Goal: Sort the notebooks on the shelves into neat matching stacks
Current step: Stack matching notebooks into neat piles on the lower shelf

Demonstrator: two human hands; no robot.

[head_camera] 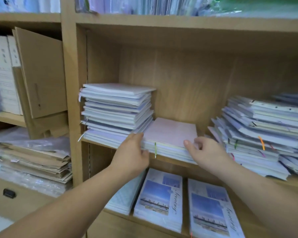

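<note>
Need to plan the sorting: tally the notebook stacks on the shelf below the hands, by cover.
Photo-cover stacks: 2
Plain stack: 1
Total: 3

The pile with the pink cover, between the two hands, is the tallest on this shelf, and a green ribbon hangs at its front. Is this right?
Not the tallest: in the head view the pink pile is the lowest on this shelf; the left pile is far higher. It is between the left hand and right hand, green ribbon at its front.
</note>
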